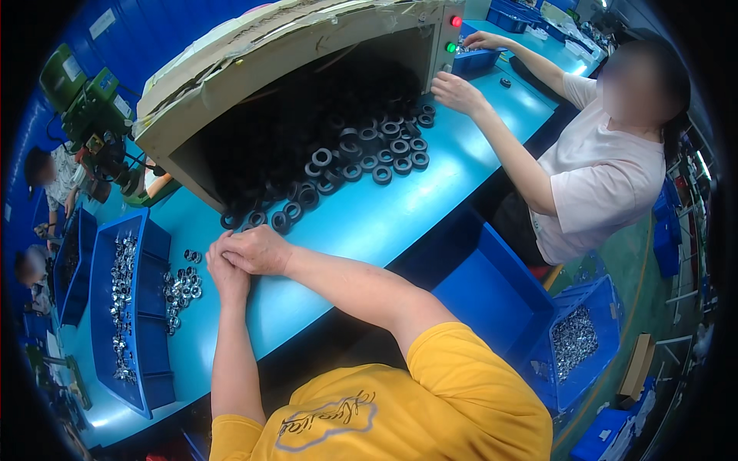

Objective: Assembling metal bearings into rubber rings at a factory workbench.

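Head view: left hand [228, 270] and right hand [257, 250] pressed together over the teal bench [369, 223], fingers closed; held item cannot be made out; black rings [361, 157] lie just beyond; small metal rings [181, 288] sit near the left hand beside a blue tray [146, 338].

Teal worktable [369, 223], blue wall [161, 31], green floor [615, 253]

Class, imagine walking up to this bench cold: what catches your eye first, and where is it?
The heap of black rings spilling from the big hooded machine across the turquoise table strikes first. In front of it, the left hand and right hand are pressed together, beside small silvery rings.
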### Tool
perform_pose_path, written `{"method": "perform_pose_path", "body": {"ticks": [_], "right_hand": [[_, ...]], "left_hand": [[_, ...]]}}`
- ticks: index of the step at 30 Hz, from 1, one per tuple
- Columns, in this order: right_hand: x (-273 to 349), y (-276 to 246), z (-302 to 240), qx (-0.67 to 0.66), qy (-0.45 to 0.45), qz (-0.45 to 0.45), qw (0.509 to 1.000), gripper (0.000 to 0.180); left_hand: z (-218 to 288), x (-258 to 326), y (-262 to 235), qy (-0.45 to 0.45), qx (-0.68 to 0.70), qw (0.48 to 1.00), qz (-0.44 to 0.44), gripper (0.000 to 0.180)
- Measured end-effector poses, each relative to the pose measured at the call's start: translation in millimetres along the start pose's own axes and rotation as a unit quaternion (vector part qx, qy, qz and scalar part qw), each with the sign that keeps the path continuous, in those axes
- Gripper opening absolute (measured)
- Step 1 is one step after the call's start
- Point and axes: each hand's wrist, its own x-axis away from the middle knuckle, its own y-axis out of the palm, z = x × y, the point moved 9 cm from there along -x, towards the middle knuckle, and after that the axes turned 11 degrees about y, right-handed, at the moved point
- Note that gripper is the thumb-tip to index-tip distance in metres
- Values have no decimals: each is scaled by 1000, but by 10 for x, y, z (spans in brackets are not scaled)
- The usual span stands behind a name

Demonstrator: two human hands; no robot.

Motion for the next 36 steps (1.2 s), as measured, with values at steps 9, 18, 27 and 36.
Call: {"method": "perform_pose_path", "body": {"ticks": [9, 18, 27, 36], "right_hand": [[10, 20, 21, 0, 3, 1, 1000, 10], [-10, 13, 3, -6, 2, -1, 1000, 11], [3, 18, 46, -10, -1, 6, 1000, 10], [0, 22, 23, -8, 0, -2, 1000, 10]], "left_hand": [[-22, 8, 3, -2, 1, 1000, 5, 36], [-5, 16, -8, -2, -9, 1000, -4, 36], [12, -9, 8, -2, -10, 1000, -9, 37], [-8, 4, 18, 0, -11, 1000, -9, 37]]}}
